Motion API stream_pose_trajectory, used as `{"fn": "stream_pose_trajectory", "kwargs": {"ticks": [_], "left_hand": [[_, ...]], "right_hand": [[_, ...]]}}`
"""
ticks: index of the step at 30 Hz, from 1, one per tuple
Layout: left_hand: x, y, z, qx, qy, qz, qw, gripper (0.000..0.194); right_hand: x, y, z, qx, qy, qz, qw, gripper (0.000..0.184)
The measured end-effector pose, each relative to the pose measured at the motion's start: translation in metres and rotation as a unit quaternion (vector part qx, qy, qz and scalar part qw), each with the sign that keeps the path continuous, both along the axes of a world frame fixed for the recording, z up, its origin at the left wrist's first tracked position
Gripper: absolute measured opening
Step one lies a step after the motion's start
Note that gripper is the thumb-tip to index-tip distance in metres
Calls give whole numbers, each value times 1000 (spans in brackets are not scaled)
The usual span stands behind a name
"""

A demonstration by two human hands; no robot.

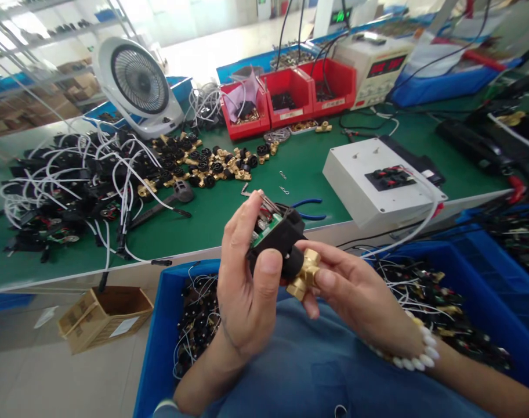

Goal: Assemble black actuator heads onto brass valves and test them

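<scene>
Between my two hands, above my lap, is a black valve actuator (278,237) with a green circuit board showing at its open side. My left hand (247,278) grips the black housing, thumb on the near face and fingers around the far side. A brass valve (305,273) sits against the actuator's lower right end. My right hand (355,287) pinches that brass valve between thumb and fingers. Behind the actuator, blue-handled pliers (310,209) lie at the table's edge, their jaws hidden. Two small metal clips (283,190) lie on the green table just beyond.
The green table (229,212) carries wired black actuators (73,186), brass valves (212,162), red bins (288,98), a white fan (138,87), a power supply (371,64) and a grey box (377,177). Blue crates (154,342) of parts flank my lap. A cardboard box (103,319) stands on the floor.
</scene>
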State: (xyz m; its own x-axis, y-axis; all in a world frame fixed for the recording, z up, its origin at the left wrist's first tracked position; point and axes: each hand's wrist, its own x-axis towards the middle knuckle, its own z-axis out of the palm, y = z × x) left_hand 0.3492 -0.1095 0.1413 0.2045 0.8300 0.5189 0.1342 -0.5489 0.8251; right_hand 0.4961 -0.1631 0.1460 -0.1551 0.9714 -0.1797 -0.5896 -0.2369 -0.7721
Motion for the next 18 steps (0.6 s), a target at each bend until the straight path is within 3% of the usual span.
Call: {"fn": "stream_pose_trajectory", "kwargs": {"ticks": [6, 11, 18], "left_hand": [[0, 7, -5, 30, 60, 10, 998, 48], [-2, 13, -13, -5, 26, -53, 998, 56], [-1, 22, -19, 50, 30, -93, 994, 64]], "right_hand": [[-5, 3, 0, 9, -100, -51, 994, 42], [1, 7, -3, -6, -80, -60, 995, 41], [2, 8, -1, 2, -61, -59, 996, 40]]}}
